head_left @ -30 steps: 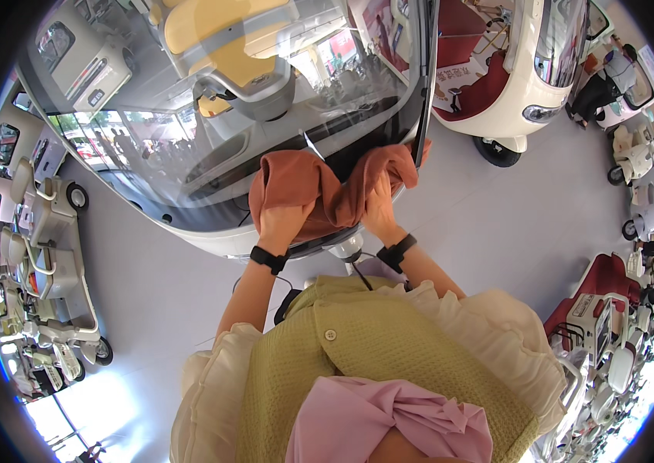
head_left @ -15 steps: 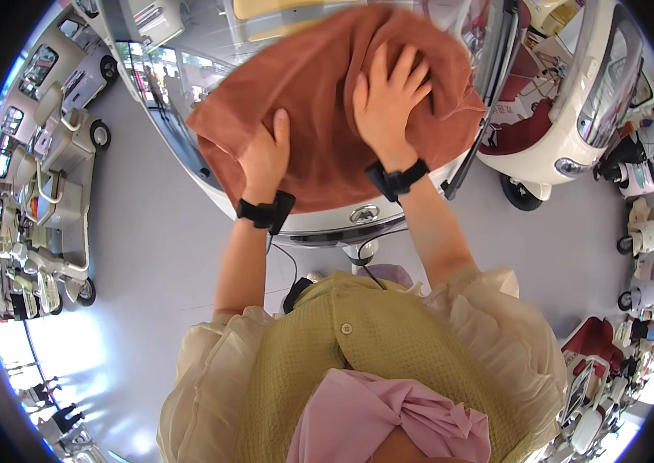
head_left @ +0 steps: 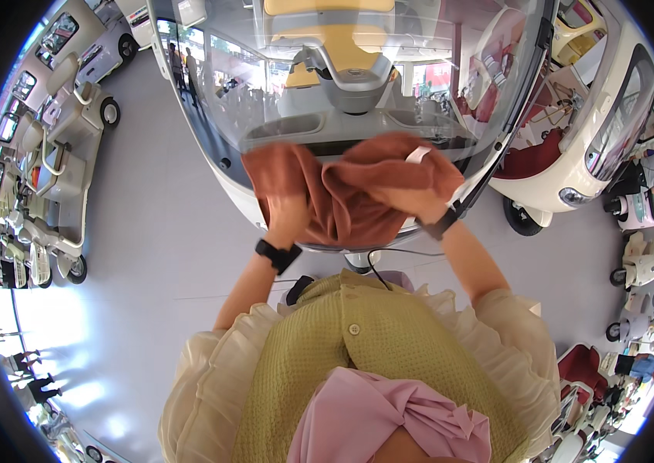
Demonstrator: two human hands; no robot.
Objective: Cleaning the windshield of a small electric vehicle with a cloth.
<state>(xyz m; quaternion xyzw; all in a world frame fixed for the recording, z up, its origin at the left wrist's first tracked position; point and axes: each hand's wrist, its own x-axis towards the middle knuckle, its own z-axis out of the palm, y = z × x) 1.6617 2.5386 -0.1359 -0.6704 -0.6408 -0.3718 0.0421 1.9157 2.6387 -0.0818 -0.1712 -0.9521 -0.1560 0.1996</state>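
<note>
Cloth (head_left: 342, 193) of soft, matte rust-brown fabric is lying bunched across the lower part of a small enclosed vehicle's clear, curved windshield (head_left: 420, 73), its bottom folds hanging over the glossy white front panel (head_left: 243, 202). Deep creases are gathering at its middle between two puffed lobes, and a small pale tag (head_left: 418, 155) is showing on the right one. Both hands are holding the cloth: the left hand (head_left: 288, 216) is gripping the near left side, its fingertips disappearing into the folds, while the right hand (head_left: 416, 201), blurred, is clutching the right side with its fingers partly covered. Dark bands (head_left: 277, 256) are circling both wrists. Behind the glass, a smooth grey steering console (head_left: 354, 91) is standing before padded yellow seating (head_left: 331, 8). The wearer's olive vest (head_left: 296, 363), waffle-knit and buttoned, is contrasting with sheer, ruffled cream sleeves (head_left: 512, 347) and satiny pink fabric (head_left: 373, 409). Half a second ago the cloth was spreading wide under splayed palms; now it is crumpling into a narrower heap, sitting lower on the windshield, uncovering the console and hiding the oval emblem that was showing on the front panel.
</note>
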